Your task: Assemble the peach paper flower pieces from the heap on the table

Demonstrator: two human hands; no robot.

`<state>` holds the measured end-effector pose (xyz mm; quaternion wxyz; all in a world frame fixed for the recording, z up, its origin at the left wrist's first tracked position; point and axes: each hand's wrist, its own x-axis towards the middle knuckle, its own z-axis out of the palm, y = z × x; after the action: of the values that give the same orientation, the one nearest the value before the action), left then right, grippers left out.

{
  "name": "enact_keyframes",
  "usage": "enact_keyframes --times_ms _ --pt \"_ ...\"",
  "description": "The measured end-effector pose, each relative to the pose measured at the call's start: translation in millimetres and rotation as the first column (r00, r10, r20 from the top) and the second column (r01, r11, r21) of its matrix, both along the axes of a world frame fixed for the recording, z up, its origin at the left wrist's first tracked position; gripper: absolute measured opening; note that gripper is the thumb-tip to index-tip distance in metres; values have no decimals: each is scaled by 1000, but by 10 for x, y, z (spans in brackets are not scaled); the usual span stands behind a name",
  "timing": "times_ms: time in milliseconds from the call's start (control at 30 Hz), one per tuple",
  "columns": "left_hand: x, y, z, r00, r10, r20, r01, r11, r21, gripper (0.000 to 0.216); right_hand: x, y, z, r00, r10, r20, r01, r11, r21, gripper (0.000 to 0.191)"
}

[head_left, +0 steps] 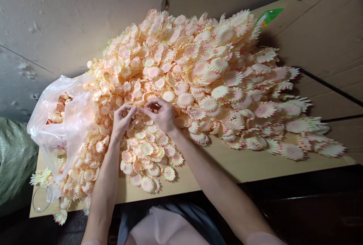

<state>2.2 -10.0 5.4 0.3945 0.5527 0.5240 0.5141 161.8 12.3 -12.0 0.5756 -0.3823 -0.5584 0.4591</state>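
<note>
A big heap of pale cream flower-shaped pieces (208,103) with pink centres and red-tipped, jagged edges covers much of the table. Over its near part, my left hand (121,120) is closed in a pinch, thumb against fingertips. Facing it, only a small gap away, my right hand (162,114) pinches in the same way. Whatever lies between the fingertips is too small to make out. Just below the hands, a smaller cluster of the same flower pieces (147,148) spreads toward the table's front edge.
At left, an opened clear plastic bag (75,127) holds small pinkish-orange pieces (60,107). A clear round dish (41,199) sits at the table's front left corner. A green sack (15,165) stands beyond the left edge. Cardboard (320,41) leans at right, near a green packet (269,17).
</note>
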Motion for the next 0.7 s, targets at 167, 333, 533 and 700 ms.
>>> enact_keyframes --times_ms 167,333,533,700 --pt "-20 8 3 998 -66 7 66 998 6 26 -9 -18 -34 983 185 -5 -185 982 -29 24" --pt "-49 25 -28 984 -130 120 134 991 -25 31 20 -17 8 945 325 -41 -328 941 -83 23" --pt "-56 29 -61 963 -125 238 146 987 -73 29 49 -26 74 925 374 -59 -379 919 -106 21" --pt "-39 22 -34 964 -125 237 152 983 -103 28 59 -13 82 919 390 -55 -393 918 -59 16"
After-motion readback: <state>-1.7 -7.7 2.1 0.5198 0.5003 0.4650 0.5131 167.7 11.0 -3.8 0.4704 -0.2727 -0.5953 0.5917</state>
